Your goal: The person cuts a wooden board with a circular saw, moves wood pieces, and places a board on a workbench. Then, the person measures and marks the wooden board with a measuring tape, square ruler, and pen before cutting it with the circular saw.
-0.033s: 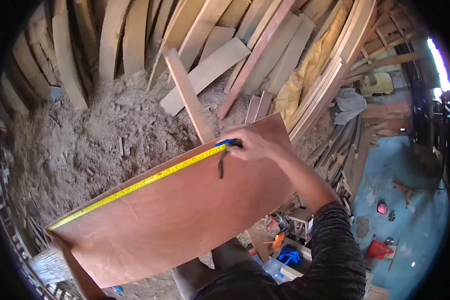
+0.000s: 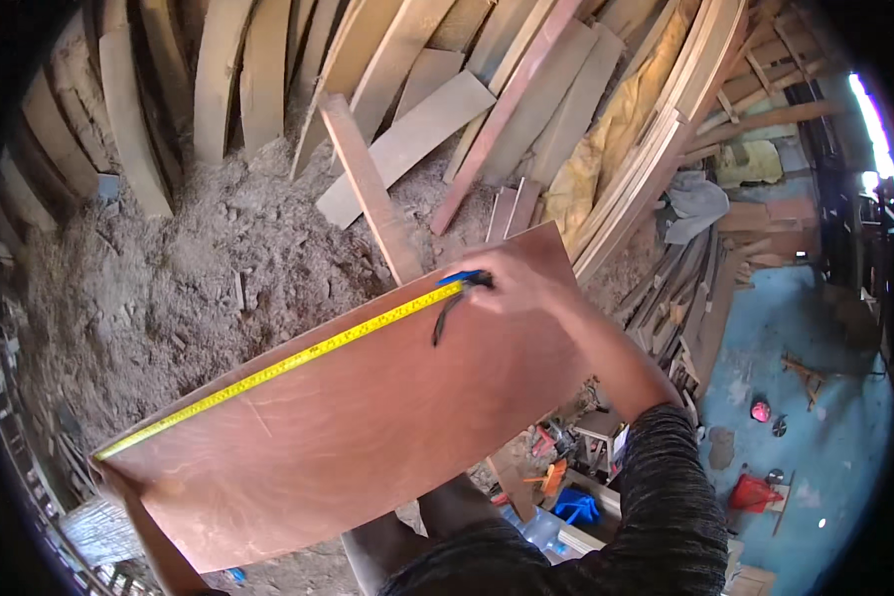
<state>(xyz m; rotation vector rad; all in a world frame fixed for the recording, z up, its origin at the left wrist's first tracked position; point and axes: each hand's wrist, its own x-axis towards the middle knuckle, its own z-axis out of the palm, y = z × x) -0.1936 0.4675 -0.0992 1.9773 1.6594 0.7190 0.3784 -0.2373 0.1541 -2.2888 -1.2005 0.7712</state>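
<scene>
A reddish plywood board (image 2: 368, 427) lies diagonally below me, a yellow tape (image 2: 288, 369) stretched along its upper edge. My right hand (image 2: 512, 288) is closed on the blue-and-black tape measure case (image 2: 467, 280) near the right end, with a dark strap hanging from it. My left hand (image 2: 119, 482) grips the board's left corner where the tape ends; its fingertips are partly hidden.
Curved wooden ribs (image 2: 219, 79), loose planks (image 2: 407, 149) and wood debris (image 2: 199, 268) surround the board. A yellow sheet (image 2: 591, 169) leans at upper right. Tools, a blue bag (image 2: 576, 507) and a crate lie below right; a red object (image 2: 750, 492) sits on the blue floor (image 2: 765, 328).
My right hand has shifted slightly right along the board with the tape case, lengthening the tape a little. My left hand stays at the corner.
</scene>
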